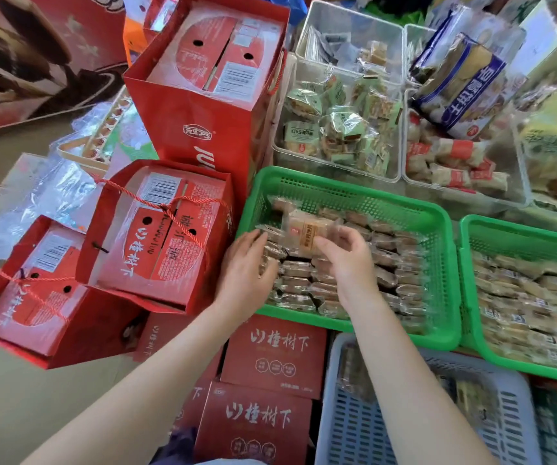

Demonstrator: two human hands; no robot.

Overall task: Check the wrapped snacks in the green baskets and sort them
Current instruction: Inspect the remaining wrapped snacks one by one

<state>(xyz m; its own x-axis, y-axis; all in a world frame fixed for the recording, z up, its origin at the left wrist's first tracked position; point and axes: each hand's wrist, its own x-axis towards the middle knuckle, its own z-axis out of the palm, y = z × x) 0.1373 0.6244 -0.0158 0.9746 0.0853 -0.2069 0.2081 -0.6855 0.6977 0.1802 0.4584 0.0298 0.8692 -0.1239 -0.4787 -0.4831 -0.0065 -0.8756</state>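
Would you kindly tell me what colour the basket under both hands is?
Green basket, a perforated plastic one, seen clearly in the head view.

Red gift bags (156,236) and plastic wrap (35,199) lie on the floor (18,407).

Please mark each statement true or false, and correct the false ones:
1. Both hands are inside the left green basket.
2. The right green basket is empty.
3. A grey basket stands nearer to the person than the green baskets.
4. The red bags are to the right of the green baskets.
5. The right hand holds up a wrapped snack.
1. True. The left hand and the right hand are both over the snacks in the left green basket.
2. False. The right green basket is full of wrapped snacks.
3. True. The grey basket is below them in the view.
4. False. The red bags stand to the left.
5. True. It pinches a wrapped snack above the rows.
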